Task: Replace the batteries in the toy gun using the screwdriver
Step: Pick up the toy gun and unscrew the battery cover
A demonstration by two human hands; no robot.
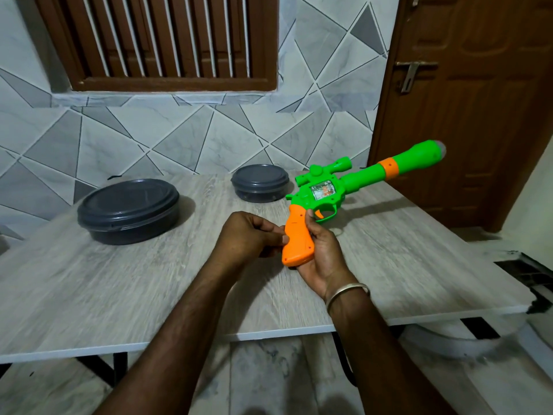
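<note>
**Hazard:** the barrel juts well beyond the right hand (321,253) and hangs unsupported above the table (119,280). A slack hold could let it tip or drop. No screwdriver is in view.

**Item:** toy gun (329,193) with green body and scope, orange grip and barrel band.

**Hold:** the right hand grasps the grip from beneath. The left hand (248,238), fingers curled, pinches the grip's edge.
</note>
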